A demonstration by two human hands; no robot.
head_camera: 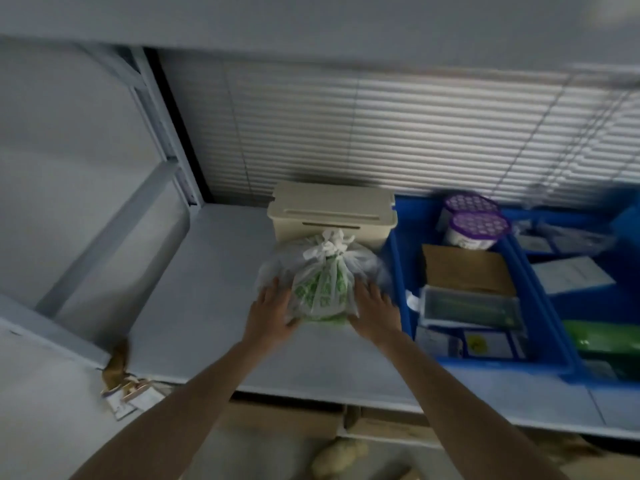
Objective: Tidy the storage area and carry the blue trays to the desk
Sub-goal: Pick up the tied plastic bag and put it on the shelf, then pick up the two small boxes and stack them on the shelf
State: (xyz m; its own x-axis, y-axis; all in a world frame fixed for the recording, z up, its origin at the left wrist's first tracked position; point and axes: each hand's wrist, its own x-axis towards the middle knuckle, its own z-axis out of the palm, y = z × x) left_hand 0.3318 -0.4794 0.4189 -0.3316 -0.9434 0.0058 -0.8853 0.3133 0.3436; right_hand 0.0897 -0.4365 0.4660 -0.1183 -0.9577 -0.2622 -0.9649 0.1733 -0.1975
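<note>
A tied clear plastic bag with green print (pixel 323 282) stands on the grey shelf (pixel 194 306), just in front of a cream lidded box (pixel 332 211). My left hand (pixel 272 315) presses the bag's left side and my right hand (pixel 375 311) its right side, fingers fairly straight. To the right sits a blue tray (pixel 398 271) with two purple-lidded tubs, a brown packet and small boxes. A second blue tray (pixel 627 216) lies beyond it at the right edge, holding papers and a green pack.
Closed white blinds (pixel 381 133) run behind the shelf. A grey shelf frame (pixel 152 133) rises at the left. Brown scraps and small cards (pixel 123 382) lie at the shelf's front left corner. Cardboard boxes (pixel 284 419) sit below the shelf.
</note>
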